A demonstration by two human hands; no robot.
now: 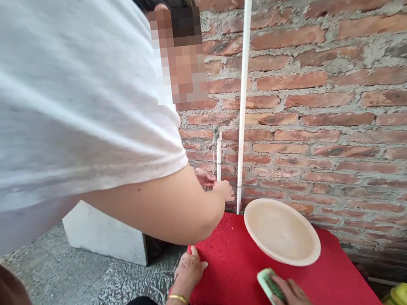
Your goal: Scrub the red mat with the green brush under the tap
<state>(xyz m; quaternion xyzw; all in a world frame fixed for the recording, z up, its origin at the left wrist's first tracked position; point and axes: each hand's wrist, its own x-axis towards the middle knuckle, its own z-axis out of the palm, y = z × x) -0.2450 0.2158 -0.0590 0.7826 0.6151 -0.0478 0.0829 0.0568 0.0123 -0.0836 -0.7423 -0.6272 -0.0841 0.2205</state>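
Right hand [297, 300] angled forward-left, fingers clamped on green brush [266, 282], which juts left of them over red desk [231, 275]; basin [286, 233] beyond fingers. Left hand [190, 269] on desk's left edge, fingers bent; grip cannot tell.

I observe my right hand [296, 299] gripping 1 green scrubber [266, 282] at the red desk [224, 276], near 1 beige basin [282, 231]. My left hand [189, 269] rests on the desk's edge. A white-shirted co-worker [74, 98] has 2 hands [224, 190] below a tap [215, 135].
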